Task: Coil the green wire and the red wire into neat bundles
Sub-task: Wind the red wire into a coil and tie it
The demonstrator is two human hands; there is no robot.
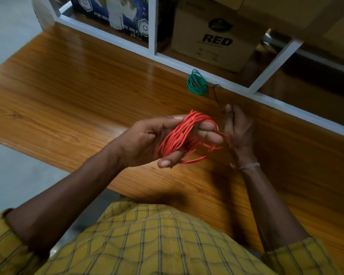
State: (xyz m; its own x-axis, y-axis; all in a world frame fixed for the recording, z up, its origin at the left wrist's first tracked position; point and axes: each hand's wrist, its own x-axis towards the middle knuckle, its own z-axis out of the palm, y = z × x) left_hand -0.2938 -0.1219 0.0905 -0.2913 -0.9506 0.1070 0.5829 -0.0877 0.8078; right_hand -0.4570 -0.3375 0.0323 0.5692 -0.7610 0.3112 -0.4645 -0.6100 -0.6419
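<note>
A glossy wooden tabletop [72,80] runs across the view, backed at its far edge by a white-framed shelf [152,26] holding a brown cardboard box [213,38] printed "RED" and a blue printed carton [107,10]. Against the shelf frame at the far side lies the green wire [197,84], already wound into a small coil, well apart from the hands. Above the table near the middle, the left hand [147,139] is spread with the red wire [184,135] looped many times around its thumb and fingers. Just to its right, the right hand [237,132] is curled, pinching the loose end of the red wire. A thin black cord [216,94] trails beside the green coil.
</note>
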